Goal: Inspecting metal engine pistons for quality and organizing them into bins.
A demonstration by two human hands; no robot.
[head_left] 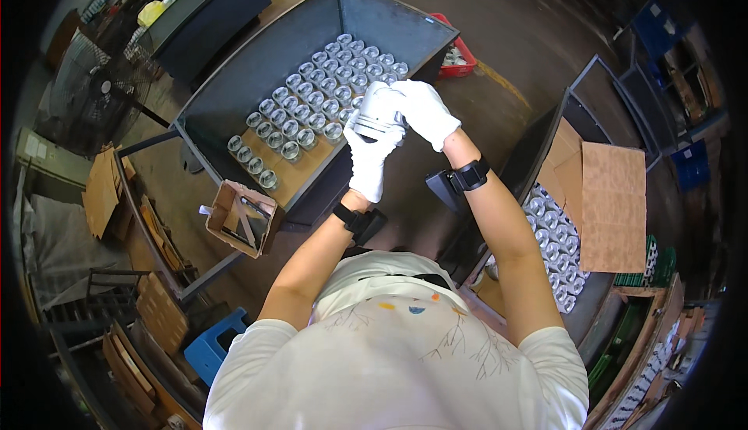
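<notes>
A silvery metal engine piston (377, 115) is held up over the near right edge of a large dark metal bin (257, 60). My left hand (369, 159), in a white glove, grips it from below. My right hand (425, 114), also gloved in white, closes on its upper right side, with the fingertips partly hidden. Rows of similar pistons (291, 128) stand upright on a brown cardboard sheet (305, 171) inside the bin, just beyond and left of my hands.
An open cardboard box (226, 231) with tools hangs at the bin's near left corner. At my right, another bin holds more pistons (552, 235) beside a cardboard sheet (613, 208). A red crate (460, 68) sits behind the bin; a blue stool (209, 346) stands lower left.
</notes>
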